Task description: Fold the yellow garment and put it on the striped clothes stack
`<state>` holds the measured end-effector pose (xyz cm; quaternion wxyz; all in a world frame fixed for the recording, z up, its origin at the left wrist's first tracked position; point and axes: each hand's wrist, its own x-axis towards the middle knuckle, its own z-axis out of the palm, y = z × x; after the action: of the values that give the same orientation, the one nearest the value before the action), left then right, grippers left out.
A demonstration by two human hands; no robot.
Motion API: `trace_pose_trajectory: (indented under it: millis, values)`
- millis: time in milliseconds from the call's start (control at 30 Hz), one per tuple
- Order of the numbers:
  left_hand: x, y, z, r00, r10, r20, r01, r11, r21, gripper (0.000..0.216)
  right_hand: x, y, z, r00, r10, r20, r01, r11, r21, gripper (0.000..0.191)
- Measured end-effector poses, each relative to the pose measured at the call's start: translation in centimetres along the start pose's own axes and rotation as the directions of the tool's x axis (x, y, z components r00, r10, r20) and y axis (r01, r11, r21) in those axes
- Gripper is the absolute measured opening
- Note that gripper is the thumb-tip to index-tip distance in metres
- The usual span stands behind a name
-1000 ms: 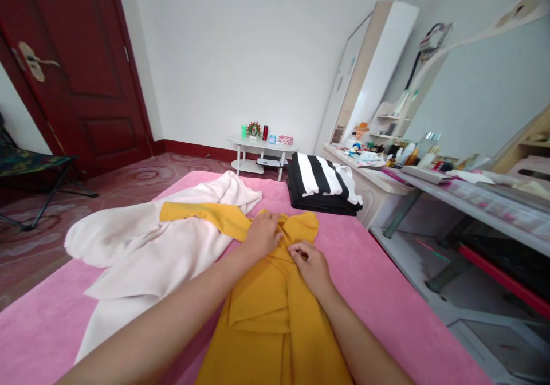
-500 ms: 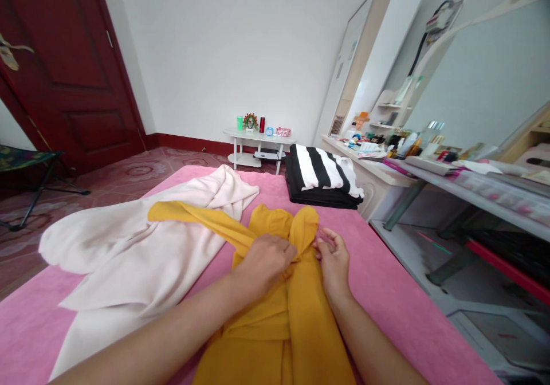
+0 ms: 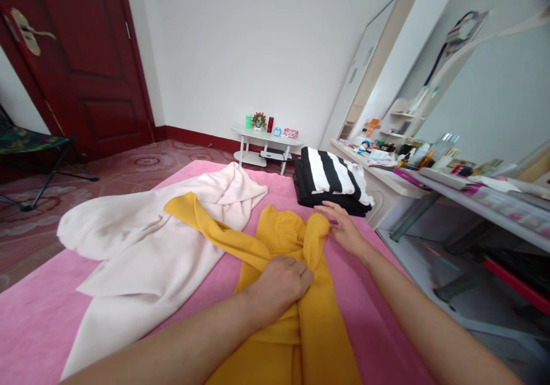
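A mustard yellow garment (image 3: pixel 283 310) lies on the pink bed (image 3: pixel 373 310) in front of me. My left hand (image 3: pixel 281 285) lies on its middle, fingers curled and pressing into the bunched cloth. One yellow sleeve (image 3: pixel 201 224) stretches left over a cream white garment (image 3: pixel 146 247). My right hand (image 3: pixel 344 227) reaches to the garment's far right corner, fingers stretched out flat at the fabric's edge.
A folded black and white striped garment (image 3: pixel 330 184) sits at the bed's far right corner. A cluttered dressing table (image 3: pixel 429 173) with a mirror runs along the right. A small white side table (image 3: pixel 266 144) stands by the far wall; a red door (image 3: pixel 77 64) and folding chair (image 3: pixel 30 150) are left.
My right hand has moved away from the left hand, out to the yellow garment's far right corner, and its fingers have straightened. My left hand has slid a little nearer along the cloth.
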<state>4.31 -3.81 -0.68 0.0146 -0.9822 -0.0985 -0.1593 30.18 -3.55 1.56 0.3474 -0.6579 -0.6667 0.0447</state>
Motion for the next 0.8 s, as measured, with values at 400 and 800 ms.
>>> trace_pose_trajectory:
  millis: [400, 800]
  values:
    - [0.1, -3.7, -4.8, 0.859, -0.502, -0.102, 0.344, 0.713, -0.612, 0.032, 4.5, 1.5, 0.4, 0.885, 0.201, 0.421, -0.341, 0.894, 0.291, 0.045]
    - [-0.1, -6.0, -3.4, 0.754, -0.569, 0.328, 0.616, 0.786, -0.053, 0.028, 5.0, 1.9, 7.0, 0.910, 0.411, -0.049, -0.401, 0.846, -0.351, 0.049]
